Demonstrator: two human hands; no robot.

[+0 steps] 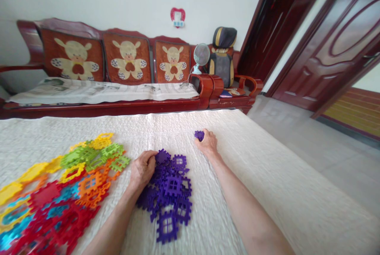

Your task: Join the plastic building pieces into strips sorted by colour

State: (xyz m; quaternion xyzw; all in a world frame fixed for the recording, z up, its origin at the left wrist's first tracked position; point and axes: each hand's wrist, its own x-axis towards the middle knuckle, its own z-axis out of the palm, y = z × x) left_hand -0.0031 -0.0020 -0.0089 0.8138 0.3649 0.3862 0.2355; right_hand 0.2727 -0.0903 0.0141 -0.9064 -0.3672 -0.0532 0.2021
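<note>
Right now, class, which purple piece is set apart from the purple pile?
The purple piece in the right hand; the other purple pieces lie heaped together by the left hand.

Reaches in bare-armed from the lower edge, slanting the left forearm (120, 211) up and rightward and the right forearm (243, 199) up and leftward. Holds the left hand (143, 169) left of centre, below mid-height, with the back upward, fingers bent and tips toward the right. Sets the right hand (208, 143) higher, right of centre, with thumb and fingers curved together leftward.
</note>
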